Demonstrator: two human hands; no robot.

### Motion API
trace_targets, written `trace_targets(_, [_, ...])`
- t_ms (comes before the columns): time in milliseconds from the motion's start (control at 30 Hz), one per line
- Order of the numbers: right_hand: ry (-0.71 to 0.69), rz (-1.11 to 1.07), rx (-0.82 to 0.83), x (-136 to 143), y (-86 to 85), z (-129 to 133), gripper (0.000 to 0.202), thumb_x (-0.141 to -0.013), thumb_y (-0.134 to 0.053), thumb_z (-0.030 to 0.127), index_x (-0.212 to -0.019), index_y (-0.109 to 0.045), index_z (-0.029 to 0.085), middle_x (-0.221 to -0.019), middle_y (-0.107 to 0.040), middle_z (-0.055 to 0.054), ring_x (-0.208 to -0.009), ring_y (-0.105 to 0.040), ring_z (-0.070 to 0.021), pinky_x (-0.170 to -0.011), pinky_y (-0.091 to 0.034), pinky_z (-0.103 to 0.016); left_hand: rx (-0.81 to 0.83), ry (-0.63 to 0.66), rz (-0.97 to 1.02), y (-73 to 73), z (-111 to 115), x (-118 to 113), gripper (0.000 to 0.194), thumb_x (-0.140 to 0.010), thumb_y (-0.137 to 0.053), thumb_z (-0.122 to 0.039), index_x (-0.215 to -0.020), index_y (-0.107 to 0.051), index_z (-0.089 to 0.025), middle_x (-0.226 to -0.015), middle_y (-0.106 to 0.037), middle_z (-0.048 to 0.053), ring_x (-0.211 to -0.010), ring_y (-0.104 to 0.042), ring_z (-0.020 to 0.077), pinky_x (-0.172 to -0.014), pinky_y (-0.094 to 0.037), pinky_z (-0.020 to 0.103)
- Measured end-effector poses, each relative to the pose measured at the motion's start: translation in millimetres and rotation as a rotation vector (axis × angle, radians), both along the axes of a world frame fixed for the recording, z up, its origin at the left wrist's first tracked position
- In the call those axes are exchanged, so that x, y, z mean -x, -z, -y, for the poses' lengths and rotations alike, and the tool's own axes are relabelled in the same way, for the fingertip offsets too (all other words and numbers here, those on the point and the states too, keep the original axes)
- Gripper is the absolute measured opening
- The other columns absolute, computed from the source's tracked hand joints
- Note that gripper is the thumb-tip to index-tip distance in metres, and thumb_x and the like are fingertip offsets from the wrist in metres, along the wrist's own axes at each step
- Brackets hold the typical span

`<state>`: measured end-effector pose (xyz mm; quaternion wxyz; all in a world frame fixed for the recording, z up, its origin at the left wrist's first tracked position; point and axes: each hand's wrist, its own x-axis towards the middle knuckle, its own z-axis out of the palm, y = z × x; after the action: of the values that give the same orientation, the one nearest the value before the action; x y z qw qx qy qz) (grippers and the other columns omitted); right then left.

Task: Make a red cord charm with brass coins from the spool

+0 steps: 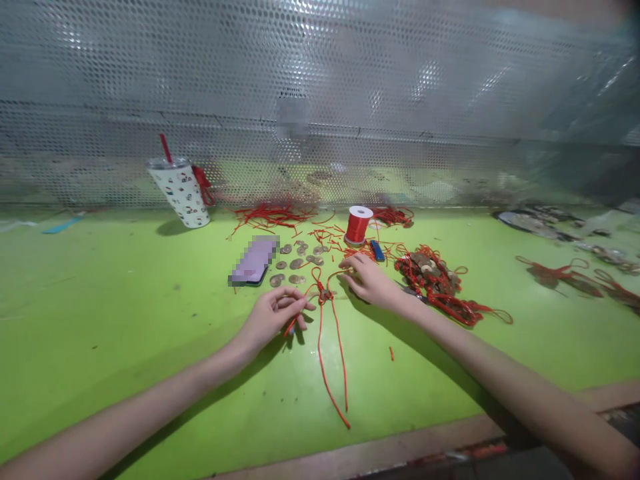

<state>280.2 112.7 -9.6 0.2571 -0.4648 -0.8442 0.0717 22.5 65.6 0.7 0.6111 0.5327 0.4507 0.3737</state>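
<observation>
The left hand (273, 312) is closed lightly on a red cord (311, 294) at the left side of the small knot (325, 293), with the cord between the thumb and the fingers, and the right hand (369, 283) seems to pinch another cord (337, 273) by the fingertips, at the right side. The knot lies on the green table (240, 413) between the two hands, with a small loop (317, 272) on its far side and two long tails (323, 353) lying toward the person. In my judgement, the two side cords should be drawn with equal force and low above the table, because a stronger pull from one hand would twist the knot or turn it. It is good to draw slowly, to watch that the loop does not become smaller, and to leave the tails flat and uncrossed. The loose coins (297, 264) are near the far side of the knot, and the knotted bundle (430, 270) is to the right of the right hand, so the elbows and the cords should pass them without catching
</observation>
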Motion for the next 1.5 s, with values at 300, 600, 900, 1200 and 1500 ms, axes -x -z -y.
trace_targets(300, [-0.029,0.221,-0.01,8,7.0,-22,0.006,-0.096,-0.053,0.014,-0.091,-0.057,0.015,-0.097,-0.059,-0.013,-0.095,-0.053,-0.0251,-0.086,-0.046,-0.039,0.1,0.16,0.116,-0.7,0,6,0.026,-0.078,-0.067,-0.018,-0.102,-0.075,-0.014,-0.113,-0.074,0.015,-0.046,-0.058,0.0076,-0.046,-0.045,0.024])
trace_targets(600, [-0.002,-0.267,0.198,26,-19.0,47,0.004,-0.098,-0.049,0.022,-0.095,-0.05,0.02,-0.08,-0.066,-0.004,-0.068,-0.059,-0.0173,-0.062,-0.045,-0.03,0.156,0.181,0.119,-0.5,-8,-8,0.031,-0.084,-0.069,-0.041,-0.094,-0.075,-0.013,-0.087,-0.074,0.012,-0.063,-0.064,0.015,-0.05,-0.048,0.024])
trace_targets(900, [-0.172,-0.277,0.073,55,1.3,77,0.012,-0.097,-0.045,0.017,-0.102,-0.056,0.018,-0.097,-0.069,-0.009,-0.085,-0.064,-0.0195,-0.077,-0.052,-0.036,0.056,0.117,-0.019,2.1,-19,-29,0.022,-0.072,-0.077,-0.036,-0.074,-0.07,-0.015,-0.051,-0.048,-0.004,-0.044,-0.036,0.0066,-0.044,-0.021,0.022])
trace_targets(1200, [-0.144,0.019,0.077,58,-6.4,110,0.022,-0.1,-0.048,0.028,-0.085,-0.06,0.018,-0.087,-0.057,-0.008,-0.082,-0.053,-0.0208,-0.074,-0.047,-0.035,0.04,0.073,-0.05,0.2,-22,-28,0.023,-0.075,-0.075,-0.037,-0.07,-0.062,-0.018,-0.052,-0.047,-0.005,-0.042,-0.031,0.0067,-0.042,-0.016,0.024])
trace_targets(1500, [0.16,0.117,0.05,45,-0.4,116,0.017,-0.095,-0.054,0.033,-0.089,-0.053,0.018,-0.089,-0.057,-0.012,-0.082,-0.053,-0.0263,-0.073,-0.047,-0.042,-0.146,0.136,-0.166,4.7,-21,-27,0.024,-0.082,-0.072,-0.038,-0.071,-0.067,-0.017,-0.055,-0.054,-0.002,-0.048,-0.042,0.0098,-0.047,-0.027,0.024])
